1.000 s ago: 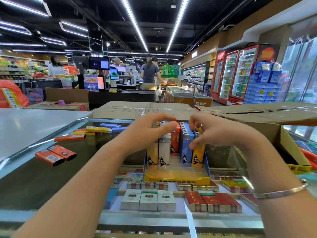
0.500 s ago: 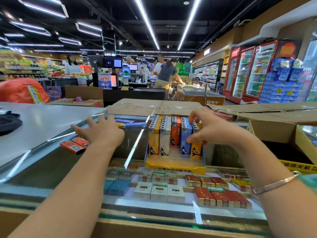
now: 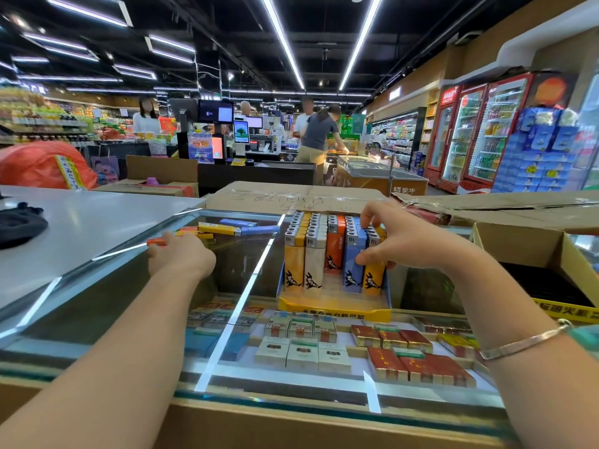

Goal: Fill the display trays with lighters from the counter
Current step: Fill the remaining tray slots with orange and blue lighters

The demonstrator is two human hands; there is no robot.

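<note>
A yellow-fronted display tray [image 3: 334, 312] stands on the glass counter [image 3: 97, 306], holding upright rows of orange, white, red and blue lighters [image 3: 316, 244]. My right hand [image 3: 402, 243] grips the tray's right-hand rows, thumb on a blue lighter [image 3: 351, 273] and fingers curled over the tops. My left hand [image 3: 181, 256] reaches out to the loose lighters at the counter's far left. Its fingers curl on an orange lighter [image 3: 156, 242] whose end sticks out past them. Just beyond lie a yellow lighter [image 3: 220, 229] and two blue ones [image 3: 256, 229].
Cigarette packs [image 3: 301, 351] fill the case under the glass. An open cardboard box [image 3: 518, 244] sits at the right, flattened cardboard [image 3: 291, 196] behind the tray. A black cloth [image 3: 19, 223] lies on the white counter [image 3: 81, 228] at the left. People stand at the distant checkouts.
My left hand left the tray and reached left across the glass to the loose lighters, closing on an orange one. My right hand stayed on the tray's right rows.
</note>
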